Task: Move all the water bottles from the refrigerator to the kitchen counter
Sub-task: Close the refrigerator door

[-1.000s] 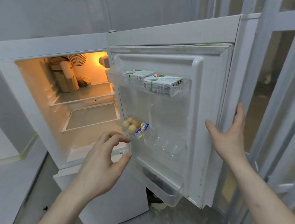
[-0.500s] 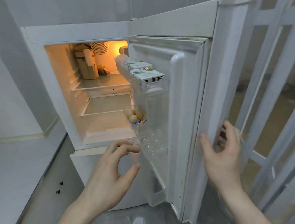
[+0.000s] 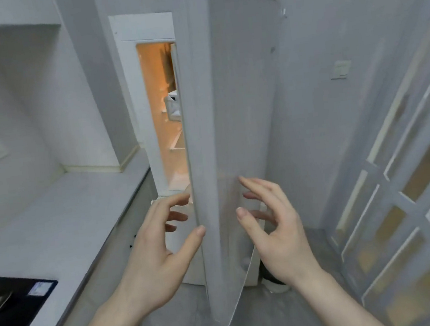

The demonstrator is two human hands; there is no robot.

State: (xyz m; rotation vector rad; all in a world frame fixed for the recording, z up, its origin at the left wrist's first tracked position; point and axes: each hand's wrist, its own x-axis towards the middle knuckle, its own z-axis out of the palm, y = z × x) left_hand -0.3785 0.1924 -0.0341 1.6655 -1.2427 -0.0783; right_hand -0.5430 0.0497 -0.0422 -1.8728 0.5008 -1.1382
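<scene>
refrigerator door [image 3: 232, 134] edge-on between hands | left hand [image 3: 154, 252] loose, empty | right hand [image 3: 274, 225] loose, empty

refrigerator door [image 3: 231, 107] ajar between both hands, kitchen counter [image 3: 54, 221] at left

White fridge door [image 3: 233, 123], plain and faintly grey in this light, and a warm orange glow in the fridge [image 3: 161, 110] gap behind it. Pale grey-white counter [image 3: 62, 220] on the left, a glossy black hob [image 3: 13, 306] at its near end. White walls [image 3: 325, 16], grey floor [image 3: 178, 325]. On the right, a white lattice screen [image 3: 401, 208] with amber-brown showing through its panes.
</scene>
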